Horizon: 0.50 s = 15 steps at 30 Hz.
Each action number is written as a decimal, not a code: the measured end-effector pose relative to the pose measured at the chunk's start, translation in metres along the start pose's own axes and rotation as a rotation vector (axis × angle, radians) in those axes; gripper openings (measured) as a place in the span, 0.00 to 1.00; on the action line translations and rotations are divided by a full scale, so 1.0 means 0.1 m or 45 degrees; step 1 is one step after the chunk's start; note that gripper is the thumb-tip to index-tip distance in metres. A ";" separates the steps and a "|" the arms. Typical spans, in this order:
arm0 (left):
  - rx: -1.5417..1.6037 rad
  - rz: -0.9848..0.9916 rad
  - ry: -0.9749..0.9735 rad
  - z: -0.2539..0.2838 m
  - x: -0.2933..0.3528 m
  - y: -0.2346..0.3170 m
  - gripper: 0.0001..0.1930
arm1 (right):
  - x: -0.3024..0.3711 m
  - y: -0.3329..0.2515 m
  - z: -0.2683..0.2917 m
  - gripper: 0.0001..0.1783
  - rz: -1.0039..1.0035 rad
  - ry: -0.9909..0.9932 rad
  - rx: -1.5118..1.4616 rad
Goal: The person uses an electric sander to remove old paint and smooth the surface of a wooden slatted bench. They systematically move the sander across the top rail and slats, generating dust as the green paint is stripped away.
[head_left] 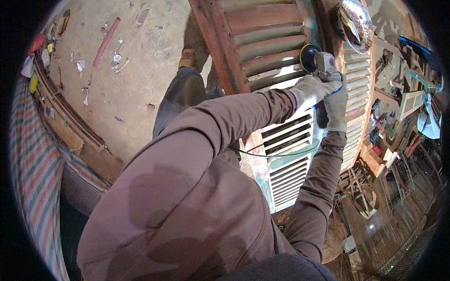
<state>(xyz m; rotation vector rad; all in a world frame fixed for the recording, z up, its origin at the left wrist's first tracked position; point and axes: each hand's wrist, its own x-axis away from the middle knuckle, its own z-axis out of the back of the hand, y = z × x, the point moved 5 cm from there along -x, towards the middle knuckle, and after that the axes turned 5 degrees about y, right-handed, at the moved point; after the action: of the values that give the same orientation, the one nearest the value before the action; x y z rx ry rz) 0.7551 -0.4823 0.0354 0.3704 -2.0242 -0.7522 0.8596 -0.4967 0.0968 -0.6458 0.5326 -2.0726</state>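
An angle grinder (323, 61) with a round yellow-edged pad (309, 57) is gripped in both gloved hands. My left hand (310, 91), in a grey-white knit glove, closes round the tool near its head. Beside it my right hand (336, 105), gloved too, wraps the grinder's body. The pad is at the inner edge of a stile on a wooden louvered shutter (269, 37); I cannot tell whether it touches. Reddish-brown paint covers the upper slats, while the lower slats (288, 178) look pale and bare. A dark cord (281, 155) crosses the shutter below my hands.
Another louvered shutter (357, 89) stands along the right, with a shiny metal bowl-like object (357, 25) above it. Scrap wood and a wooden chair frame (365, 201) crowd the far right. Debris and a reddish strip (107, 42) lie on the floor. Striped sheeting (35, 173) hangs at left.
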 end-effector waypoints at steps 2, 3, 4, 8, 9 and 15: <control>0.179 -0.144 0.012 0.07 0.13 -0.07 0.27 | 0.17 -0.17 -0.03 0.28 0.027 0.001 -0.017; 0.264 -0.217 0.015 0.11 0.20 -0.12 0.27 | 0.25 -0.18 -0.05 0.29 0.148 0.036 0.012; 0.108 -0.133 -0.017 0.17 0.32 -0.19 0.26 | 0.36 -0.05 -0.12 0.31 0.031 -0.027 0.005; 0.198 0.265 0.138 0.58 1.16 -0.46 0.23 | 0.98 -0.23 -0.43 0.39 0.138 -0.216 -0.038; 0.477 0.126 0.278 0.58 1.29 -0.64 0.24 | 1.11 -0.36 -0.49 0.41 0.231 -0.270 -0.009; 0.725 -0.040 0.486 0.78 1.49 -0.94 0.29 | 1.33 -0.73 -0.63 0.43 0.256 -0.334 0.207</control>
<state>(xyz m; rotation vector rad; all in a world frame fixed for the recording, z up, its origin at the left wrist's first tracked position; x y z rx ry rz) 0.6065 -0.6047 0.0431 0.8063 -1.8343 -0.0882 0.7112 -0.5616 0.1233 -0.7233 0.2639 -1.7874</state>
